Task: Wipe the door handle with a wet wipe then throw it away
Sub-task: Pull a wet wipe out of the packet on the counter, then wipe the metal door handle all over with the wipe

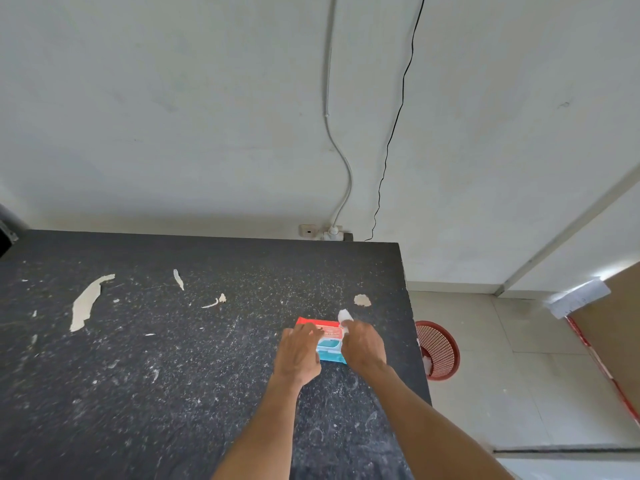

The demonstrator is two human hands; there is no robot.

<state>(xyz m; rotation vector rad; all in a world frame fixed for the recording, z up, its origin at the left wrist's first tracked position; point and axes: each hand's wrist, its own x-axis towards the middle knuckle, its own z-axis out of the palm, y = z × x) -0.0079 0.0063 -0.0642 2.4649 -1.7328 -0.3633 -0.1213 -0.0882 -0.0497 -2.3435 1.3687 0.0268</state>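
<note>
You're pinching wet wipe (345, 315) in right hand (363, 344) grip, left hand (299, 351) pressing flat on pack (329, 341) just beside. Wipe's limp, damp; hold near corner, pulling slow.

A dark, speckled table (173, 375) fills the lower left of the view, its far edge running along the wall and its right edge dropping off beside the tiled floor (519, 393). Its surface is scuffed with pale scratches and dust, and the top layer has peeled in several spots, baring light patches: a long curved one (86, 303) toward the left, a thin sliver (178, 279) further back, a small pair (216, 301) near the middle and a rounded one (362, 300) toward the right. A red and blue pack of wet wipes (327, 341) lies flat on the table close to its right edge, with both hands upon it. On the floor just beside the table stands a red mesh basket (440, 349)
</note>
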